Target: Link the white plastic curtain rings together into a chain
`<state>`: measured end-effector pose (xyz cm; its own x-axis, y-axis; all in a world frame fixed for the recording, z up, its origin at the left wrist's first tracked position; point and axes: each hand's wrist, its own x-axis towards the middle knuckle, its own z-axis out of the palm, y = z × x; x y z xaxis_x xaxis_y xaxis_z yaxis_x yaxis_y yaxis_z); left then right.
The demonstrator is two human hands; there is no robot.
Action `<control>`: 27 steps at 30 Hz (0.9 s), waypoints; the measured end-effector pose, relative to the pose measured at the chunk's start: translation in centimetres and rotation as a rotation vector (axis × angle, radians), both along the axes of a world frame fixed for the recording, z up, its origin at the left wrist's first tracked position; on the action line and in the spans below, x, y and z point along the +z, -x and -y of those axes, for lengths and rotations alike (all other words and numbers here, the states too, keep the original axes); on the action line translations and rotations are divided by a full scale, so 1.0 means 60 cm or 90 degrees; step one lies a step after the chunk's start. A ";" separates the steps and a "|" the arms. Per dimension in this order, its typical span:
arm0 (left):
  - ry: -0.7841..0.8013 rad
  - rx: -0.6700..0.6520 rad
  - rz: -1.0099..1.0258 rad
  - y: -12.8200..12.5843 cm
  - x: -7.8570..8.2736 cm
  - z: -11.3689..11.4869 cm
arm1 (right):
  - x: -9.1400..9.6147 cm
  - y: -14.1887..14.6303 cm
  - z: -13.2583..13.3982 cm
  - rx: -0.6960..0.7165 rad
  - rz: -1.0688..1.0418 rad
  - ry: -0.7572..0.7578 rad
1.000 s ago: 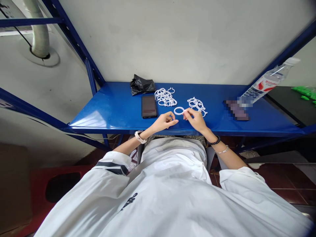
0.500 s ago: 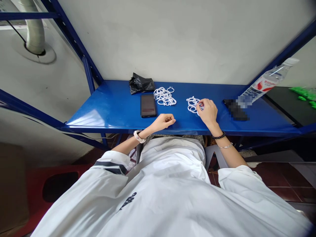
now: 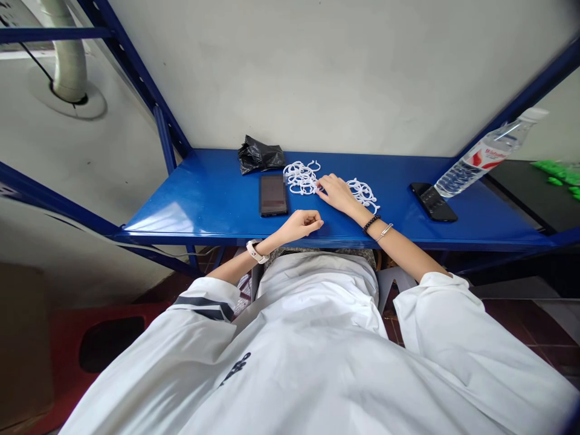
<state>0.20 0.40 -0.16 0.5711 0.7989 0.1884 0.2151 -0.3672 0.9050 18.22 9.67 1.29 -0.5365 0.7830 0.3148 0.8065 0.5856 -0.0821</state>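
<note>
On the blue tabletop (image 3: 212,196), the larger pile of white plastic rings (image 3: 299,179) is set beyond the loosely curled left hand (image 3: 302,224), contents hidden; the pile's right edge is reached by the nearer right hand (image 3: 336,192), grip indiscernible, with a smaller ring pile (image 3: 362,192) seen rightward.

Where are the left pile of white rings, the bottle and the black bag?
Left pile of white rings (image 3: 299,179): head view, pile's middle.
Bottle (image 3: 487,154): head view, label.
Black bag (image 3: 261,156): head view, crumpled middle.
</note>
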 end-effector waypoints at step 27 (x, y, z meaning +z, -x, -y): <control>0.047 0.109 0.158 -0.003 -0.026 -0.016 | -0.013 -0.029 0.112 0.062 -0.794 0.486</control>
